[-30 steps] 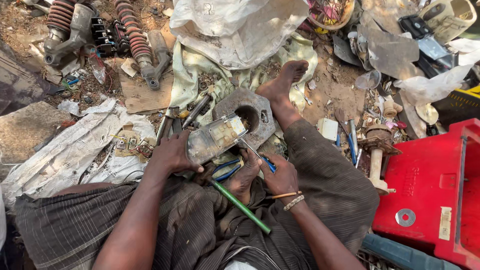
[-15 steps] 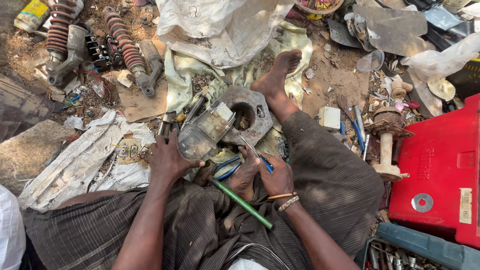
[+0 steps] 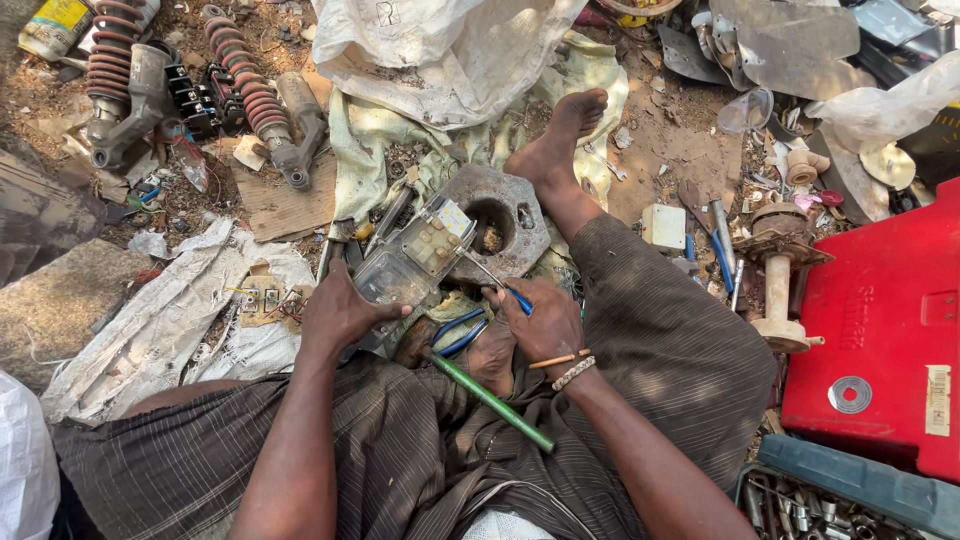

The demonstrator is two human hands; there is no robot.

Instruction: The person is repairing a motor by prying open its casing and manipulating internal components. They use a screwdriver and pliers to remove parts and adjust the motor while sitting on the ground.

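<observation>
A dirt floor littered with scrap is shown. Nearest, a green-handled tool (image 3: 490, 400) lies across the lap. The clear-cased electrical unit (image 3: 410, 262) is clamped by the left hand (image 3: 340, 312); a screwdriver (image 3: 493, 277) is gripped by the right hand (image 3: 542, 318). Beyond, a grey metal housing (image 3: 510, 222) rests beside the foot (image 3: 558, 140).

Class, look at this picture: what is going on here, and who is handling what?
A person sits on the ground among scrap parts. The left hand grips a clear-cased electrical box, tilted over a heavy grey metal casting. The right hand holds a blue-handled screwdriver, its tip at the box. Blue-handled pliers and a green-handled tool lie in the lap. A red case sits to the right.
</observation>
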